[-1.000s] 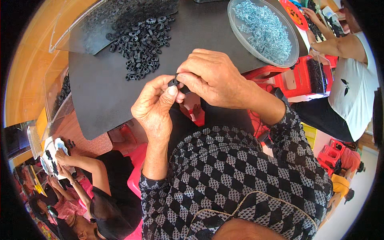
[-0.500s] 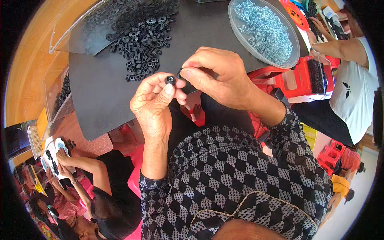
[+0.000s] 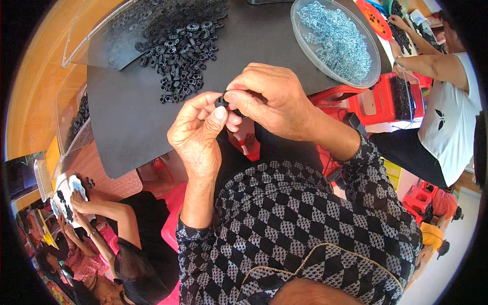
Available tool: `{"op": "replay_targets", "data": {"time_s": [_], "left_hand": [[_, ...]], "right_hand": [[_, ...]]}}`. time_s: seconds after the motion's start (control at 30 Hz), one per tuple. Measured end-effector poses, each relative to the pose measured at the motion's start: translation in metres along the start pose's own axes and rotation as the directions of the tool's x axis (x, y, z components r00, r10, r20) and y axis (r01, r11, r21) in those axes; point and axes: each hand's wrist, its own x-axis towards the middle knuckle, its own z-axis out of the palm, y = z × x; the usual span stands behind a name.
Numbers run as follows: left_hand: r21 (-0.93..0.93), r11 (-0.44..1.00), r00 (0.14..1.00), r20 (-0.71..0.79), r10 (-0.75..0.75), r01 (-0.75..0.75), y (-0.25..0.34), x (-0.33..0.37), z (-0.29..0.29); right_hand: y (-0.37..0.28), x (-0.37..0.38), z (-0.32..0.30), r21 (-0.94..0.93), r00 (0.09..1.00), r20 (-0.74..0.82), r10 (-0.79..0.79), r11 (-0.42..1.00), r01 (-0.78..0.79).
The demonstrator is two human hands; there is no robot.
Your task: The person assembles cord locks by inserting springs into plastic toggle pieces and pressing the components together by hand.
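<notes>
My left hand (image 3: 197, 134) pinches a small round black plastic part (image 3: 220, 102) between thumb and fingers. Against that part, my right hand (image 3: 277, 101) presses with thumb and forefinger closed on a small black piece, mostly hidden by the fingers. Both hands meet over the near edge of the dark table (image 3: 127, 117). Beyond them lies a loose pile of small black plastic parts (image 3: 185, 58). To the far right stands a round clear tub (image 3: 311, 58) holding many small silvery-blue coil springs (image 3: 338, 43).
At the far left, a clear plastic bin (image 3: 109, 43) holds more black parts. A person in white (image 3: 452, 122) works on the right beside red stools (image 3: 371, 104). On the left, a person in black (image 3: 147, 239) works at a white tray (image 3: 63, 195).
My right hand has moved slightly left and brought its black piece onto the round part. The left hand has turned that part, so the metal seen in its opening no longer shows.
</notes>
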Motion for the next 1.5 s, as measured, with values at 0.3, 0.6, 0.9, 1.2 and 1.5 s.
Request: {"op": "replay_targets", "data": {"time_s": [0.3, 0.6, 0.9, 1.2, 1.5], "left_hand": [[0.082, 0.995, 0.998, -0.014, 0.062, -0.060, -0.002, -0.005, -0.002], [0.133, 0.989, 0.997, -0.017, 0.072, -0.069, -0.002, -0.008, -0.001], [0.140, 0.984, 0.993, -0.022, 0.112, -0.108, -0.003, -0.008, 0.000], [0.210, 0.974, 0.996, 0.001, 0.089, -0.087, -0.006, -0.012, -0.005], [0.323, 0.940, 0.993, 0.002, 0.115, -0.109, -0.003, -0.013, -0.005]], "right_hand": [[0.003, 0.000, -0.001, -0.162, 0.985, 0.075, -0.154, 0.973, 0.165], [0.001, 0.000, -0.002, -0.193, 0.969, 0.146, -0.201, 0.955, 0.227], [0.006, -0.006, 0.010, -0.221, 0.930, -0.053, -0.364, 0.912, 0.344], [0.003, 0.000, -0.006, -0.145, 0.967, 0.191, -0.171, 0.969, 0.200], [0.007, 0.004, -0.010, -0.166, 0.942, 0.325, -0.081, 0.976, 0.141]]}}
